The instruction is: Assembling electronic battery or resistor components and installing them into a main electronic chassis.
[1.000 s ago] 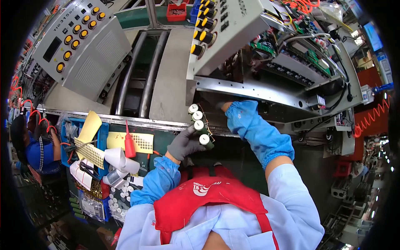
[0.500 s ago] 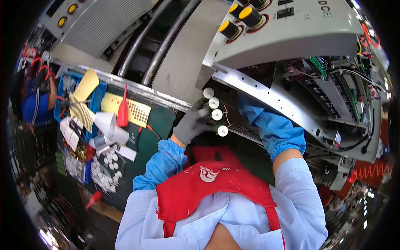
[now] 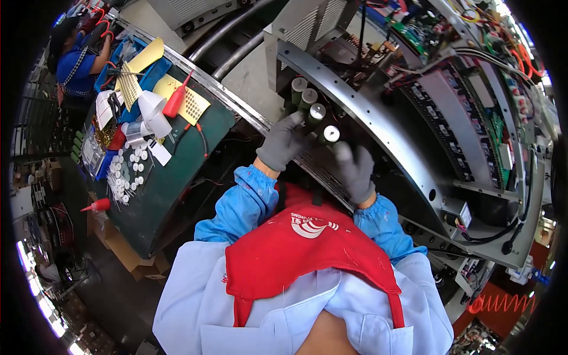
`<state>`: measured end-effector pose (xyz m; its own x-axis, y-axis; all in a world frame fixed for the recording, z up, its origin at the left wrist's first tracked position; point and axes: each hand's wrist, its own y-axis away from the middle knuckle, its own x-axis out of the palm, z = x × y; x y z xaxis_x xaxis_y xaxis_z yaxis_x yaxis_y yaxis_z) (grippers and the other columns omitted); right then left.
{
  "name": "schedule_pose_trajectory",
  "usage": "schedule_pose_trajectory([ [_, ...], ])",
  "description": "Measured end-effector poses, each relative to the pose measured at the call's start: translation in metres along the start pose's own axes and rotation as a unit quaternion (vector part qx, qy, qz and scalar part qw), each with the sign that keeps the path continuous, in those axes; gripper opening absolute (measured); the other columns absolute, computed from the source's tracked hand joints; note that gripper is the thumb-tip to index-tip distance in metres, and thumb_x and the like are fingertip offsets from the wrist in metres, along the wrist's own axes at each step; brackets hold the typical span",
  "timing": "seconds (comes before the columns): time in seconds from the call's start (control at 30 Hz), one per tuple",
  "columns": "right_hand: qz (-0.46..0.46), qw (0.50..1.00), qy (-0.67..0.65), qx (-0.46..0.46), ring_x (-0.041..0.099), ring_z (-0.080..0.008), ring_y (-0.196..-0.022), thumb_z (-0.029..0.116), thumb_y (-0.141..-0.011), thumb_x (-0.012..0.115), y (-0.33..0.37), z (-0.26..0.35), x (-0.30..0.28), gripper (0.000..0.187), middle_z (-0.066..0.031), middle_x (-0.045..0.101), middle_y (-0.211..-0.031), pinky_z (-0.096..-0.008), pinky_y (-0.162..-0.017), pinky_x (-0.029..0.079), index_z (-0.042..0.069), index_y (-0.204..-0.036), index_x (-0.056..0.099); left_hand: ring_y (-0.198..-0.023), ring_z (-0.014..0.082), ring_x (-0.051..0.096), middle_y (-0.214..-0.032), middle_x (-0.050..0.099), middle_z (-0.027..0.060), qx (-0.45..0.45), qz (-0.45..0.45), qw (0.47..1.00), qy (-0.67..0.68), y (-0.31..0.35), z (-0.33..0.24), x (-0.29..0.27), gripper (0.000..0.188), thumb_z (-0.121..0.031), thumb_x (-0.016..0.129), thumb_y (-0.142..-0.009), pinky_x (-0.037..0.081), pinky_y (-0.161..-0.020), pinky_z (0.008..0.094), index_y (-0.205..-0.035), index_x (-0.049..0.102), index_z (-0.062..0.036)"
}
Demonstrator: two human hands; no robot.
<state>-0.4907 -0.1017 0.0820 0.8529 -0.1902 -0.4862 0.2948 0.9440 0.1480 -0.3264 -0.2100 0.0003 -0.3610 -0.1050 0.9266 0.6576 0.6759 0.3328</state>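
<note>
Several dark green cylinders with white round end caps [image 3: 317, 111] stand in a slanting row beside the curved metal edge of an opened machine chassis [image 3: 378, 124]. My left hand [image 3: 283, 143], in a grey glove, is at the near left side of this row. Its fingers appear closed on the cylinders, though the grip is partly hidden behind them. My right hand [image 3: 356, 170], gloved alike and slightly blurred, is just right of the nearest cylinder, thumb and fingers apart. I see nothing held in it.
On the green-topped bench [image 3: 183, 177] at left lie a red squeeze bottle [image 3: 177, 97], yellow sheets [image 3: 192, 106], a white cup [image 3: 152, 106] and many white caps [image 3: 125, 177]. Circuit boards and wiring [image 3: 497, 112] fill the chassis. Another person [image 3: 77, 62] works at far left.
My right hand has come out from behind the chassis edge to the cylinders. The view has shifted, and the grey panel with yellow knobs is out of sight. The cylinders appear more upright.
</note>
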Motion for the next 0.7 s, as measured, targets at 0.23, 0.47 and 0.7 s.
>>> schedule_pose_trajectory([
  [0.23,-0.046,0.993,-0.044,-0.099,0.064,-0.0281,-0.089,0.047,-0.087,0.067,-0.013,0.007,0.003,0.056,-0.019,0.066,-0.097,-0.0361,-0.082,0.049,-0.003,-0.112,0.062,-0.119,0.0275,0.054,-0.129,0.057,0.0095,0.126,0.046,0.986,-0.097,-0.016,0.027,0.012,0.036,-0.02,0.051,-0.097,0.045,-0.101,0.044,-0.131,0.051,-0.0064],
  [0.47,-0.077,0.858,0.366,-0.352,0.066,-0.0222,-0.069,0.012,-0.09,0.059,-0.038,-0.058,0.0,0.046,-0.0082,0.064,-0.113,-0.0321,-0.068,0.053,0.01,-0.135,0.052,-0.116,0.026,0.054,-0.125,0.058,0.0048,0.156,-0.071,0.985,-0.025,-0.009,0.035,0.067,0.037,-0.038,0.047,-0.097,0.046,-0.097,0.0473,-0.129,0.055,-0.0201],
  [0.7,-0.011,0.837,0.473,-0.276,0.067,-0.017,-0.067,0.011,-0.09,0.054,-0.041,-0.066,0.008,0.054,-0.0036,0.061,-0.125,-0.0272,-0.056,0.05,0.015,-0.143,0.045,-0.113,0.0286,0.057,-0.129,0.059,0.0064,0.145,-0.112,0.983,0.007,-0.023,0.032,0.064,0.039,-0.04,0.046,-0.099,0.047,-0.094,0.0526,-0.13,0.056,-0.0189],
])
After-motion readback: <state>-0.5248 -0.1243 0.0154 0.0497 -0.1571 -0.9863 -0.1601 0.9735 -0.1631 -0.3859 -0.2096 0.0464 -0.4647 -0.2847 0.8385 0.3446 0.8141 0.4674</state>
